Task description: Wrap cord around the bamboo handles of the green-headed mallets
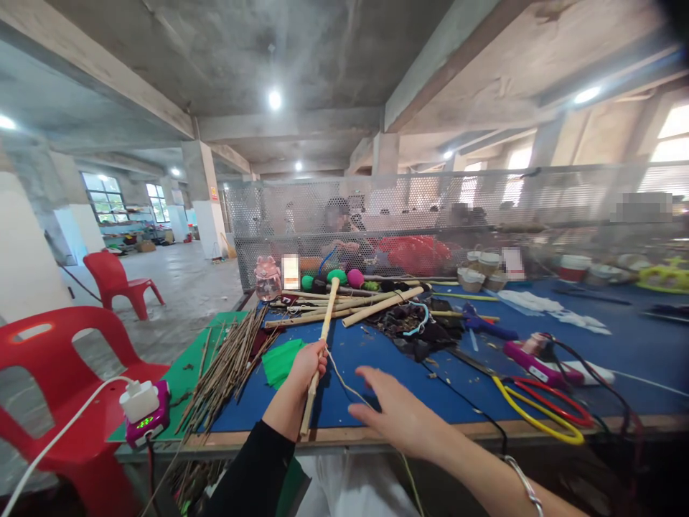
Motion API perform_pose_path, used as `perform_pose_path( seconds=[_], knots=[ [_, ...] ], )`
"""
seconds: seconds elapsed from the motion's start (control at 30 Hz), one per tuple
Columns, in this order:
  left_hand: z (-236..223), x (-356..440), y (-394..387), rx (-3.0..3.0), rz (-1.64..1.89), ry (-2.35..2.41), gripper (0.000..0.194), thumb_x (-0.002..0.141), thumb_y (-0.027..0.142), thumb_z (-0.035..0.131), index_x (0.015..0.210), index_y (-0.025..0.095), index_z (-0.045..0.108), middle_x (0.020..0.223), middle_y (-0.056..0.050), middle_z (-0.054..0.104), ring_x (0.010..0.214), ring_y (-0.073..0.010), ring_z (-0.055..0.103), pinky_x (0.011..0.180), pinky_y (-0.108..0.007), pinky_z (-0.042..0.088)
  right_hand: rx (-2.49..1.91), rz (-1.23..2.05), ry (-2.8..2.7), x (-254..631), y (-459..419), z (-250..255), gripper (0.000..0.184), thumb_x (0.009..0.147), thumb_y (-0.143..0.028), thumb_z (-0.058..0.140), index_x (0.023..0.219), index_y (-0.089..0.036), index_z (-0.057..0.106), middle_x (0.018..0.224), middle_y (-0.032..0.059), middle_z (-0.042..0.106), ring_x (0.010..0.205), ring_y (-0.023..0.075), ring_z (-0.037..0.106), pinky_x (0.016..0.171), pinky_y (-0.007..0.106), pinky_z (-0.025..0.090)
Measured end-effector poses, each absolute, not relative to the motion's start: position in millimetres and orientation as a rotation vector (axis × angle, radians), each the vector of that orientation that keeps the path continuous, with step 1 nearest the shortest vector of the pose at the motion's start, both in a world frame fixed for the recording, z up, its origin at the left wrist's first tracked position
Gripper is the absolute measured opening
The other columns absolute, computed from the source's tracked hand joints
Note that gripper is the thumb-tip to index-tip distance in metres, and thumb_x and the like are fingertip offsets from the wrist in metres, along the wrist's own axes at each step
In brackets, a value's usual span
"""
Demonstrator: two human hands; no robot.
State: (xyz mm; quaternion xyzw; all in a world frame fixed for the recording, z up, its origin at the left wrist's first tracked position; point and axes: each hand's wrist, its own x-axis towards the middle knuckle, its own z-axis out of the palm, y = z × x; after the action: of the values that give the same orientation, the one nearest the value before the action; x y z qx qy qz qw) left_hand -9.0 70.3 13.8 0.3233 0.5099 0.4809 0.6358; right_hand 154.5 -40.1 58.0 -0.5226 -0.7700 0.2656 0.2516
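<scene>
Closed around a pale wooden stick [326, 322], my left hand [308, 368] holds it slanting upright over the table's front part. The stick's lower end shows below my fist, near the table edge. A thin light cord [341, 380] trails from the stick beside my left fingers toward my right hand. To the right, my right hand [401, 413] is open, thumb and fingers apart, with the cord passing close to or behind it; whether they touch I cannot tell. A green cloth piece [283, 363] lies beside my left hand. Several thicker sticks [385, 305] lie behind.
Thin twigs [229, 370] are piled at left. Yellow-handled scissors [530, 409], a purple power strip [543, 365] and a blue glue gun [487, 323] lie at right. Yarn balls [355, 278] sit before a perforated metal screen [301, 215]. Red chairs [80, 345] stand left.
</scene>
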Motion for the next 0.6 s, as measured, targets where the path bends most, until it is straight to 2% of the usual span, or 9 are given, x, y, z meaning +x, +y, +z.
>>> perform_pose_path(
  seconds=[0.03, 0.1, 0.17, 0.23, 0.33, 0.47, 0.6],
  knots=[
    [13.3, -7.6, 69.7, 0.771, 1.111, 1.189, 0.023, 0.08, 0.03, 0.046, 0.064, 0.013, 0.047, 0.042, 0.007, 0.039, 0.027, -0.0006, 0.029, 0.028, -0.011, 0.021, -1.405, 0.672, -1.991, 153.4, -27.1, 57.1, 0.05, 0.067, -0.04, 0.06, 0.109, -0.015, 0.049, 0.105, 0.0123, 0.055, 0.098, 0.0245, 0.049, 0.079, 0.032, 0.038],
    [12.7, -3.6, 67.9, 0.829, 1.146, 1.235, 0.022, 0.078, 0.03, 0.049, 0.063, 0.014, 0.046, 0.041, 0.007, 0.04, 0.027, -0.0016, 0.03, 0.029, -0.012, 0.022, -1.346, 0.748, -1.806, 145.8, 2.4, 54.9, 0.055, 0.067, -0.034, 0.059, 0.116, -0.014, 0.043, 0.107, 0.0128, 0.052, 0.097, 0.0222, 0.05, 0.081, 0.033, 0.039],
    [11.7, 0.8, 66.3, 0.878, 1.185, 1.283, 0.019, 0.076, 0.028, 0.051, 0.063, 0.015, 0.047, 0.039, 0.007, 0.041, 0.027, -0.0026, 0.031, 0.03, -0.014, 0.023, -1.326, 1.047, -1.618, 132.5, 31.5, 51.1, 0.055, 0.066, -0.022, 0.056, 0.117, -0.013, 0.038, 0.099, 0.0104, 0.054, 0.079, 0.0168, 0.056, 0.069, 0.03, 0.044],
    [9.8, 4.1, 65.8, 0.919, 1.213, 1.334, 0.018, 0.075, 0.027, 0.052, 0.063, 0.015, 0.048, 0.036, 0.007, 0.04, 0.026, -0.0039, 0.032, 0.03, -0.015, 0.024, -1.288, 1.326, -1.458, 118.2, 55.7, 46.2, 0.068, 0.059, -0.01, 0.054, 0.122, -0.016, 0.03, 0.092, 0.006, 0.055, 0.063, 0.012, 0.056, 0.058, 0.027, 0.045],
    [6.2, 5.1, 67.4, 0.96, 1.225, 1.389, 0.017, 0.074, 0.029, 0.054, 0.066, 0.014, 0.052, 0.033, 0.006, 0.04, 0.025, -0.0061, 0.034, 0.031, -0.017, 0.026, -1.242, 1.571, -1.341, 105.7, 79.1, 40.1, 0.081, 0.055, -0.002, 0.051, 0.127, -0.018, 0.017, 0.075, -0.0001, 0.056, 0.051, 0.0102, 0.053, 0.05, 0.024, 0.045],
    [3.8, 2.9, 69.9, 0.98, 1.217, 1.387, 0.016, 0.075, 0.028, 0.051, 0.068, 0.014, 0.053, 0.033, 0.006, 0.041, 0.025, -0.0068, 0.035, 0.031, -0.018, 0.027, -1.344, 1.664, -1.297, 110.0, 89.5, 37.6, 0.077, 0.061, -0.004, 0.051, 0.127, -0.019, 0.015, 0.063, -0.001, 0.055, 0.044, 0.0122, 0.053, 0.041, 0.023, 0.041],
    [4.8, 2.7, 69.7, 0.974, 1.207, 1.365, 0.018, 0.076, 0.028, 0.051, 0.065, 0.014, 0.052, 0.033, 0.006, 0.041, 0.025, -0.0058, 0.033, 0.031, -0.018, 0.027, -1.315, 1.752, -1.356, 114.8, 89.0, 36.6, 0.073, 0.063, -0.004, 0.051, 0.126, -0.018, 0.017, 0.063, 0.0008, 0.058, 0.047, 0.0139, 0.057, 0.045, 0.024, 0.044]
  ],
)
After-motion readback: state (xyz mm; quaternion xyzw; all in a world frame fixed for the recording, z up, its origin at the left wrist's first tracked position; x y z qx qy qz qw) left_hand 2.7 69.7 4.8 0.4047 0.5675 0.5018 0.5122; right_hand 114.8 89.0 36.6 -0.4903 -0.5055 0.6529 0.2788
